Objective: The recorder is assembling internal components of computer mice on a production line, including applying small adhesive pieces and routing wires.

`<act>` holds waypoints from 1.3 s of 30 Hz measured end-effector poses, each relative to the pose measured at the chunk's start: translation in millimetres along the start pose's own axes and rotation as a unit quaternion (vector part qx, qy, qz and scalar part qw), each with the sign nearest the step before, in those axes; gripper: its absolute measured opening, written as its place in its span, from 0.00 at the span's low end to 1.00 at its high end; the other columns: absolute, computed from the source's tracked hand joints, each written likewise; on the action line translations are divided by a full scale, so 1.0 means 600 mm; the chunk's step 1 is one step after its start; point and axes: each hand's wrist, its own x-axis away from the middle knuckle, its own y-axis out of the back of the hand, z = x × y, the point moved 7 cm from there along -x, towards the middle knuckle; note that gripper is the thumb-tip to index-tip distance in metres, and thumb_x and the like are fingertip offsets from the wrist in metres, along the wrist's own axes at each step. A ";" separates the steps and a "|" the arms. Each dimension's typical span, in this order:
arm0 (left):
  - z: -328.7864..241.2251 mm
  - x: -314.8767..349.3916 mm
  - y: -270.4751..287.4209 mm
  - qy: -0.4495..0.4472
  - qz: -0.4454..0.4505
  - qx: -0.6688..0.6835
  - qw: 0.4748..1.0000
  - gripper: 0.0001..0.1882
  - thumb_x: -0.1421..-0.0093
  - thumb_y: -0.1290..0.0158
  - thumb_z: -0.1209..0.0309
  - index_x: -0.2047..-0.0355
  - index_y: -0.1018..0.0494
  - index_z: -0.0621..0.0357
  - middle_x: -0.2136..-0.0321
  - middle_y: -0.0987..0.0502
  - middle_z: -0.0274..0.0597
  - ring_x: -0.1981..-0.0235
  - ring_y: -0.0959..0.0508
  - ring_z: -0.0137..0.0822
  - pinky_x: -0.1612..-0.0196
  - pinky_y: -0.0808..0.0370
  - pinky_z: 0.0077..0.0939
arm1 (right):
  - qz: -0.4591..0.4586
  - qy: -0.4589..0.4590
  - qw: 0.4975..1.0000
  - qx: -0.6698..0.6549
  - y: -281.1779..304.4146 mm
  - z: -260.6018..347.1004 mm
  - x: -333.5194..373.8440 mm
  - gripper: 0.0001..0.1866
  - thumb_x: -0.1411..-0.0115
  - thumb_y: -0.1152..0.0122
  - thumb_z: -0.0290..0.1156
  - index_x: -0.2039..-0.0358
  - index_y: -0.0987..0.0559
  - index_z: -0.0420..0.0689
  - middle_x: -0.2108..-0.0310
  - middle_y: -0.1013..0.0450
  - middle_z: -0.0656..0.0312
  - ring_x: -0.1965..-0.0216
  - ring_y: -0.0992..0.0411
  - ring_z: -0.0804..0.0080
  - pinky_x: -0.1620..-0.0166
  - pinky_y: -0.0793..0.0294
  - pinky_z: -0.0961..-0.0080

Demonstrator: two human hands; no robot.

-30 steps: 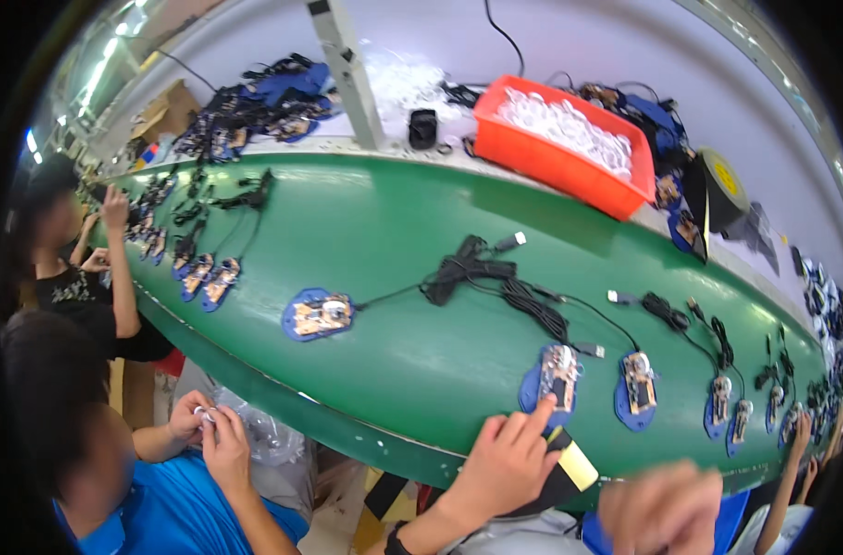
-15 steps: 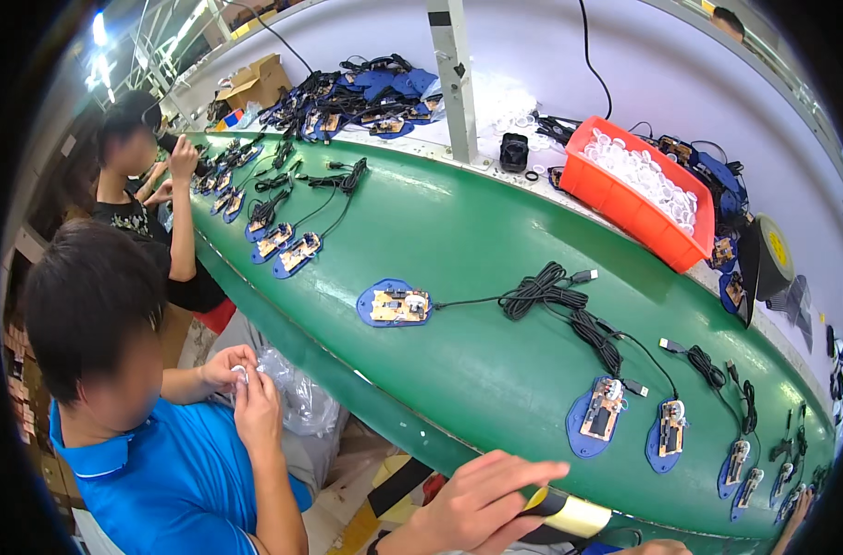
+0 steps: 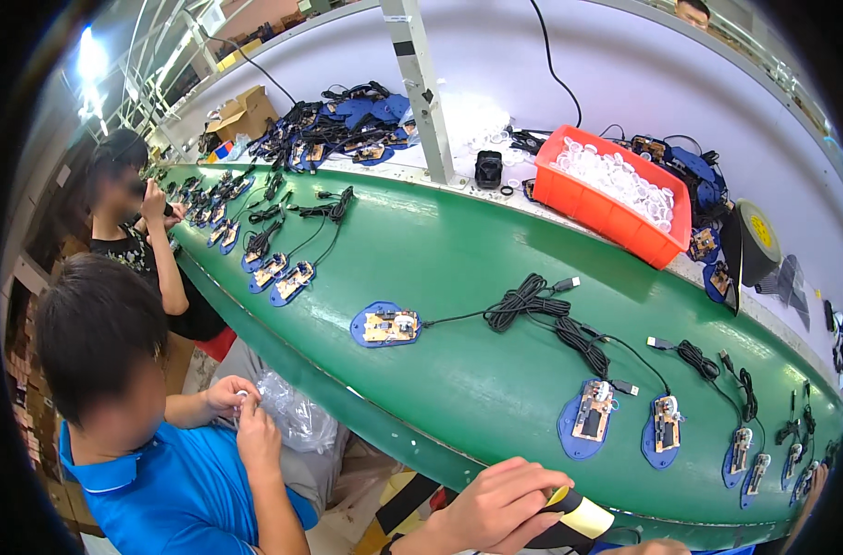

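Observation:
My left hand [image 3: 509, 506] is over the near edge of the green conveyor belt [image 3: 468, 240], fingers half curled and apart from the thumb. I see nothing held in it. Its fingertips overlap a yellow-and-black striped strip [image 3: 588, 518]; contact cannot be made out. Only the top of my right hand [image 3: 657, 548] shows at the lower edge, its fingers hidden. Beyond my hands lie two blue computer mouse bases with circuit boards, one nearer [image 3: 588, 421] and one to its right [image 3: 662, 433]. Another mouse base [image 3: 386, 326] lies mid-belt, its black cable [image 3: 523, 302] bundled.
A red bin [image 3: 616, 199] of white rings stands on the far ledge, beside a black lamp shade [image 3: 753, 245]. Mouse parts [image 3: 347, 120] are heaped behind the post [image 3: 421, 92]. A co-worker in blue [image 3: 172, 490] handles a small white piece at left; another hand [image 3: 815, 486] is far right.
The whole view has shifted slightly. My left index finger, stretched out before, is now bent downward toward the striped strip. The mouse bases keep their places on the belt.

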 end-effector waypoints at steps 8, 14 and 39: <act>-0.005 -0.026 -0.019 0.019 0.016 -0.045 0.999 0.09 0.39 0.39 0.72 0.68 0.25 0.67 0.59 0.18 0.53 0.66 0.18 0.51 0.60 0.22 0.42 | -0.059 0.030 0.997 -0.027 0.003 0.012 0.019 0.12 0.36 0.32 0.27 0.55 0.20 0.37 0.71 0.21 0.48 0.77 0.27 0.59 0.72 0.38 0.62; 0.011 -0.027 -0.023 0.032 0.026 -0.063 0.997 0.08 0.40 0.38 0.73 0.67 0.24 0.67 0.57 0.18 0.53 0.61 0.17 0.52 0.57 0.21 0.43 | -0.062 0.030 0.997 -0.031 0.006 0.026 0.022 0.12 0.37 0.31 0.28 0.55 0.19 0.38 0.69 0.21 0.49 0.77 0.27 0.58 0.72 0.38 0.60; 0.069 -0.016 0.038 0.067 -0.054 -0.111 0.990 0.11 0.40 0.38 0.74 0.68 0.28 0.70 0.53 0.25 0.55 0.54 0.22 0.56 0.53 0.23 0.44 | -0.067 -0.260 0.919 -0.290 -0.031 -0.149 -0.008 0.24 0.46 0.33 0.29 0.49 0.23 0.33 0.64 0.27 0.54 0.62 0.29 0.63 0.57 0.32 0.67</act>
